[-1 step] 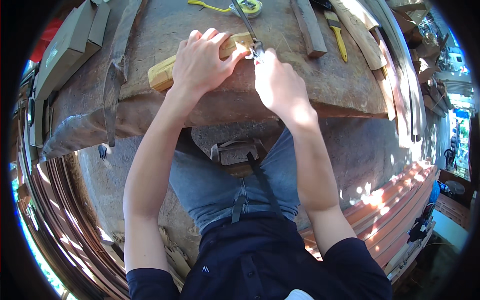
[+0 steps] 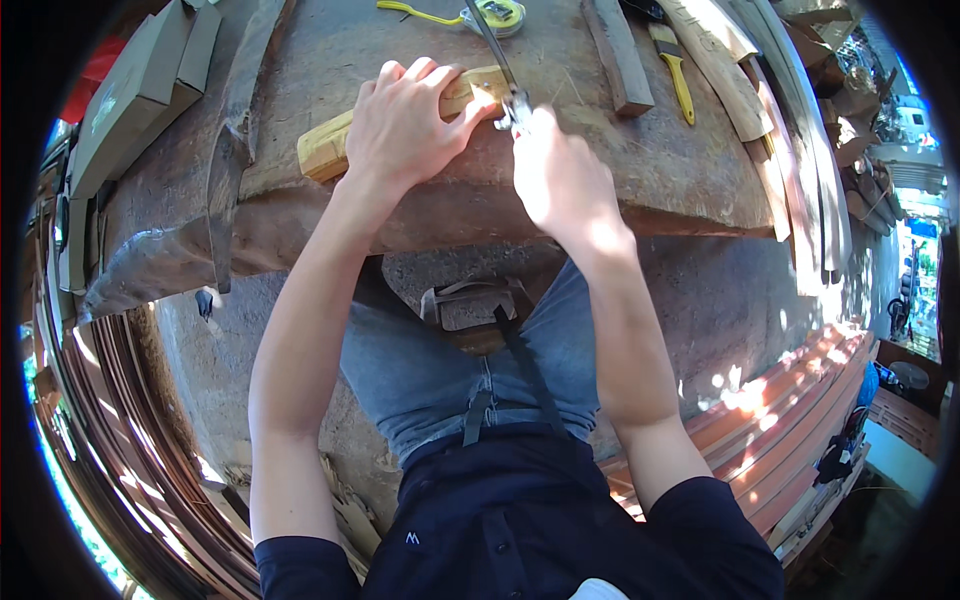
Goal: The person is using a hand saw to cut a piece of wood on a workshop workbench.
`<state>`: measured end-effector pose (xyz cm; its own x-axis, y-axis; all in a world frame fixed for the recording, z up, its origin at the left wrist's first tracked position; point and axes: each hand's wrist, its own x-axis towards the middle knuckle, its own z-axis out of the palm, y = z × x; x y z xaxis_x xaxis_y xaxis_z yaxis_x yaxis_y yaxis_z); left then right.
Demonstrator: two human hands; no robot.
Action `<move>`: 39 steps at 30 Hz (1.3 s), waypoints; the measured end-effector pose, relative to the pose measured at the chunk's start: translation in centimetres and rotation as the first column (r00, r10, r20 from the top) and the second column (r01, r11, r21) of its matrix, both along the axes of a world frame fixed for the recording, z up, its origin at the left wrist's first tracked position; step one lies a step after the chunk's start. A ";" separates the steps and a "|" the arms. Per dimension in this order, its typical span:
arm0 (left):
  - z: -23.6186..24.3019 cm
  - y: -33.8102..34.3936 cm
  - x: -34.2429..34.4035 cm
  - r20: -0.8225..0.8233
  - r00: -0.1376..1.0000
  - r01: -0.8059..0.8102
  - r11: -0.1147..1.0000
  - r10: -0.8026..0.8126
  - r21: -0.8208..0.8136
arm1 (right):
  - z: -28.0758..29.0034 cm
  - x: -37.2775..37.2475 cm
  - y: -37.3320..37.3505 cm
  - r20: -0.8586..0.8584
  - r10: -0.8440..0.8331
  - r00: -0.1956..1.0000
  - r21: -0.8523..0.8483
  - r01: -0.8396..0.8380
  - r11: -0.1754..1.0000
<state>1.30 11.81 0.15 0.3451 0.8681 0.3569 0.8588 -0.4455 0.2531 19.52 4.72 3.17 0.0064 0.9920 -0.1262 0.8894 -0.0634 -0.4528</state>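
1. Watching from afar through the head camera, I look down on two bare hands at a worn brown bench [image 2: 450, 215].

2. A yellowish wood block [image 2: 325, 148] lies at a slant near the bench's front edge, its left end lower in my view than its right.

3. The left hand [image 2: 400, 130] grips the block from above: fingers over the far side, thumb toward the right end. It is closed down on the wood, with the fingers a little apart.

4. The right hand [image 2: 565, 180] is wrapped in a fist around the handle of a long, thin, dark tool [image 2: 490, 42], probably a saw. The handle is mostly hidden.

5. The tool crosses my view at the block's right end. I cannot tell whether it touches the wood or passes just beside it.

6. What has changed is slight: the right hand has drawn back toward the body, bringing the tool with it. Left hand and block look unmoved, so I judge this a small pulling stroke against steadied wood.

7. Beyond lies a yellow tape measure [image 2: 500, 15]; a yellow-handled brush [image 2: 680, 85] rests to the right.
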 end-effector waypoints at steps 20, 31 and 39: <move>-0.9 0.2 0.6 -0.033 0.998 -0.045 0.997 0.048 0.063 | 0.7 1.5 -8.1 -0.020 -0.107 0.994 -0.123 0.104 0.987; -0.8 0.9 -0.7 -0.002 1.000 0.002 0.999 -0.002 0.054 | 0.9 0.2 -2.7 -0.006 -0.015 1.000 -0.103 0.014 0.995; -0.7 1.1 0.4 -0.021 1.000 -0.003 0.998 0.004 0.070 | 0.5 0.8 -4.7 -0.016 -0.072 0.997 -0.063 0.071 0.995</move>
